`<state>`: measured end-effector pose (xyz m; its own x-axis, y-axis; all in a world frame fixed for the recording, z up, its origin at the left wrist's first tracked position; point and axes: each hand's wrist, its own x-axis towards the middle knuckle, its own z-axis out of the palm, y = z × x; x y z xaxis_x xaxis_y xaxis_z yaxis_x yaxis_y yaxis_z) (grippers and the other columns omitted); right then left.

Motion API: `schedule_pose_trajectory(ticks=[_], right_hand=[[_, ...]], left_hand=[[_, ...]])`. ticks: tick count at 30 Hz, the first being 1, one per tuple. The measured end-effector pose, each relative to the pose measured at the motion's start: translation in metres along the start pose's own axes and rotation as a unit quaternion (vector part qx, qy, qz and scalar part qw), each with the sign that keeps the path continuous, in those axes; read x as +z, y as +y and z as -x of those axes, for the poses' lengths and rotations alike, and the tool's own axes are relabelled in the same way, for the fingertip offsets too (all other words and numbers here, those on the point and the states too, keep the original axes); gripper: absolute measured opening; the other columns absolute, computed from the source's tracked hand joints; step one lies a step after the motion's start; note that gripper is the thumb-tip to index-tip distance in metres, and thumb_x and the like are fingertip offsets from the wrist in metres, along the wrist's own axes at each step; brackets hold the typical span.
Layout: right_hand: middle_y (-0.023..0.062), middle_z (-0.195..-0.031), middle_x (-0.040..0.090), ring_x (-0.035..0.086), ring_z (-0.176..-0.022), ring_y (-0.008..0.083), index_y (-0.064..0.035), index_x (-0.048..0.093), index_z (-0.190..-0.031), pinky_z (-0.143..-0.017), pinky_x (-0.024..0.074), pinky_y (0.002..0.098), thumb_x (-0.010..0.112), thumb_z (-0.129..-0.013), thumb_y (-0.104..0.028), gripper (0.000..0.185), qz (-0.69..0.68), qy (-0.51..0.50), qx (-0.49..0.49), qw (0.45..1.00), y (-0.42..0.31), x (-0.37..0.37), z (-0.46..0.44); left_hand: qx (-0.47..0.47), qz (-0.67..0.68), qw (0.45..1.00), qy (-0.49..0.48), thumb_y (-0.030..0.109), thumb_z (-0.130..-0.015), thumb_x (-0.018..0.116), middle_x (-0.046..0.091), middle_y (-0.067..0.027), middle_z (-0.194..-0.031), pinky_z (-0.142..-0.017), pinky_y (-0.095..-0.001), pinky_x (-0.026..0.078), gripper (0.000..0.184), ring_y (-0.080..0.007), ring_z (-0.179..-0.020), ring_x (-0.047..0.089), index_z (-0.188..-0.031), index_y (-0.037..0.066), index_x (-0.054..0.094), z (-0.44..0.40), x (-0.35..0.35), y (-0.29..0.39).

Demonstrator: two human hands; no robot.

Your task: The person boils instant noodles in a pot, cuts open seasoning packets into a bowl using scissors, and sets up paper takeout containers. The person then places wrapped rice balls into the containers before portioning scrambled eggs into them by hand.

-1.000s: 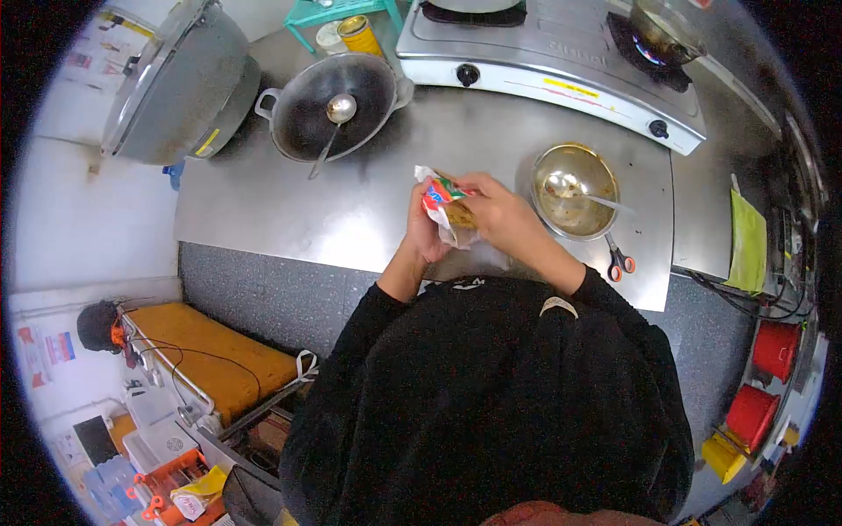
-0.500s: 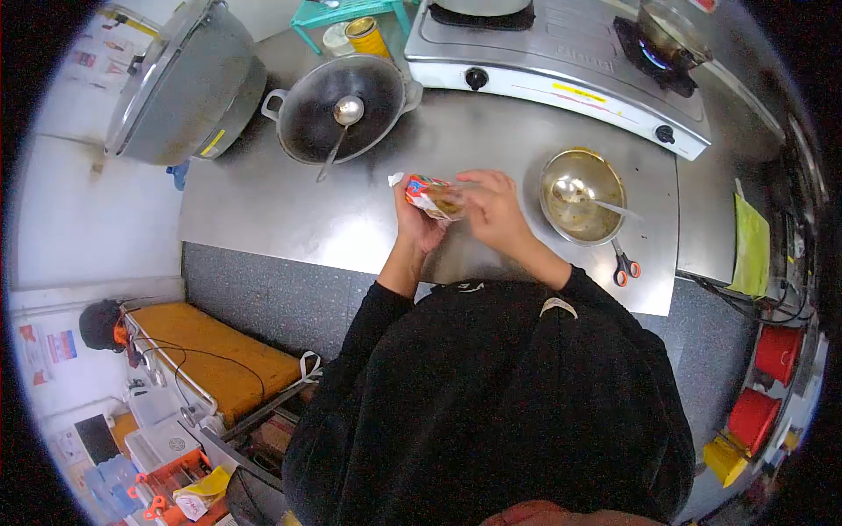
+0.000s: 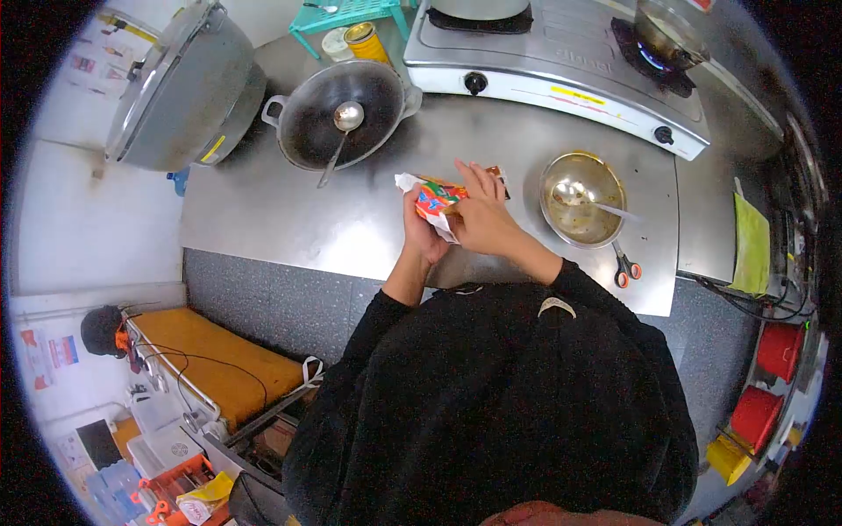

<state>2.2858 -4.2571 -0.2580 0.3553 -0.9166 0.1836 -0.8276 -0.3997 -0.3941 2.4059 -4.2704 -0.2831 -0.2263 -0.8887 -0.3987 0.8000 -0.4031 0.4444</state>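
Gripping a bright packet [image 3: 436, 200] over the near part of the steel surface [image 3: 281, 228], a person in a black top stands close to the counter's edge. The left hand [image 3: 423, 235] is closed around the packet's lower left side, its crumpled white end poking out past the thumb. The right hand [image 3: 487, 223] lies across the packet's other end, some fingers stretched out and the rest curled in; from where I stand, I cannot tell whether it pinches anything. A small dark piece [image 3: 500, 180] shows just beyond those fingers.

To the right of the hands sits a metal bowl [image 3: 568, 230], smeared inside, a pale handle [image 3: 617, 211] leaning over its rim. Orange-handled scissors [image 3: 624, 273] lie just beside it. To the left, a dark wok [image 3: 303, 110] holds a ladle [image 3: 349, 116], its handle hanging over the near rim. A yellow tin [image 3: 367, 44] stands behind the wok. On the stove [image 3: 561, 66], blue flame burns under the right-hand pot [image 3: 671, 37].
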Motion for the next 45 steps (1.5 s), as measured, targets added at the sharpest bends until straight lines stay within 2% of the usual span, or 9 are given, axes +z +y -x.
schedule_pose_trajectory(ticks=[7,13,15,18,26,28,32,36,45], right_hand=[[0.0128,-0.117,0.048,0.035,-0.116,0.0322,-0.0052,0.060,-0.088,-0.095,0.0218,0.0486,0.056,-0.077,-0.016,0.016,-0.121,0.185,-0.086,0.971,0.007,-0.011,0.011],[0.0140,-0.112,0.049,0.039,-0.111,0.0327,-0.0105,0.052,-0.108,-0.087,0.0318,0.0481,0.053,-0.079,-0.014,0.029,-0.332,0.045,0.287,0.898,0.026,-0.025,0.005],[0.0176,-0.115,0.046,0.044,-0.105,0.0341,-0.0108,0.056,-0.105,-0.085,0.0356,0.0436,0.053,-0.080,-0.016,0.026,-0.036,0.134,0.174,0.975,0.025,-0.015,0.009],[0.0208,-0.121,0.041,0.045,-0.105,0.0356,-0.0125,0.061,-0.099,-0.084,0.0377,0.0415,0.054,-0.079,-0.019,0.023,-0.170,0.143,-0.097,0.970,0.014,-0.020,0.005],[0.0117,-0.111,0.054,0.055,-0.094,0.0273,-0.0109,0.063,-0.087,-0.075,0.0461,0.0397,0.055,-0.072,-0.016,0.018,-0.199,0.066,-0.033,0.977,-0.005,-0.021,-0.008],[0.0102,-0.107,0.056,0.057,-0.091,0.0260,-0.0093,0.062,-0.086,-0.072,0.0479,0.0383,0.055,-0.071,-0.015,0.018,-0.168,0.137,-0.001,0.976,-0.003,-0.038,-0.007],[0.0128,-0.100,0.058,0.056,-0.092,0.0275,-0.0047,0.060,-0.089,-0.075,0.0475,0.0368,0.059,-0.066,-0.013,0.024,-0.151,0.180,0.004,0.972,0.014,-0.070,-0.007],[0.0134,-0.097,0.059,0.056,-0.087,0.0294,-0.0027,0.059,-0.086,-0.073,0.0477,0.0379,0.056,-0.066,-0.007,0.021,-0.095,0.200,0.014,0.975,0.030,-0.107,-0.002],[0.0143,-0.093,0.060,0.057,-0.078,0.0323,-0.0019,0.060,-0.087,-0.068,0.0478,0.0377,0.053,-0.068,-0.003,0.021,-0.007,0.208,0.040,0.977,0.101,-0.174,0.036]], left_hand=[[-0.022,0.024,0.998,-0.049,0.054,-0.080,0.036,0.056,-0.0127,-0.101,-0.083,-0.0366,0.043,0.056,-0.0257,-0.093,0.054,-0.102,0.005,0.051,-0.010,-0.025,0.014],[-0.012,0.048,0.997,-0.052,0.057,-0.080,0.035,0.056,-0.0128,-0.100,-0.083,-0.0404,0.043,0.061,-0.0277,-0.092,0.055,-0.105,0.004,0.050,-0.007,-0.043,0.033],[-0.015,0.051,0.997,-0.057,0.057,-0.080,0.035,0.056,-0.0130,-0.101,-0.083,-0.0405,0.043,0.062,-0.0278,-0.092,0.055,-0.106,0.004,0.050,-0.003,-0.041,0.034],[-0.021,0.026,0.997,-0.064,0.058,-0.079,0.035,0.056,-0.0130,-0.101,-0.083,-0.0401,0.043,0.062,-0.0272,-0.092,0.055,-0.107,0.004,0.050,0.001,-0.036,0.032],[-0.127,-0.196,0.971,-0.048,0.066,-0.080,0.023,0.048,-0.0090,-0.119,-0.090,-0.0386,0.038,0.073,-0.0237,-0.107,0.048,-0.125,0.010,0.038,0.016,0.012,0.016],[0.081,-0.375,0.914,0.133,0.058,-0.084,0.032,0.046,-0.0107,-0.122,-0.090,-0.0353,0.037,0.068,-0.0230,-0.111,0.045,-0.129,0.008,0.031,0.022,0.040,0.013],[0.321,-0.597,0.728,-0.102,0.013,-0.079,0.060,0.056,-0.0141,-0.107,-0.076,-0.0293,0.046,0.047,-0.0212,-0.100,0.053,-0.119,-0.003,0.042,0.027,0.079,0.015],[0.347,-0.749,0.551,-0.119,0.012,-0.077,0.058,0.057,-0.0235,-0.099,-0.067,-0.0339,0.049,0.044,-0.0304,-0.079,0.061,-0.116,-0.005,0.044,0.027,0.130,0.007],[0.431,-0.726,0.498,-0.195,0.010,-0.080,0.050,0.059,-0.0220,-0.085,-0.058,-0.0396,0.048,0.028,-0.0352,-0.068,0.059,-0.105,-0.001,0.050,-0.016,0.188,-0.050]])
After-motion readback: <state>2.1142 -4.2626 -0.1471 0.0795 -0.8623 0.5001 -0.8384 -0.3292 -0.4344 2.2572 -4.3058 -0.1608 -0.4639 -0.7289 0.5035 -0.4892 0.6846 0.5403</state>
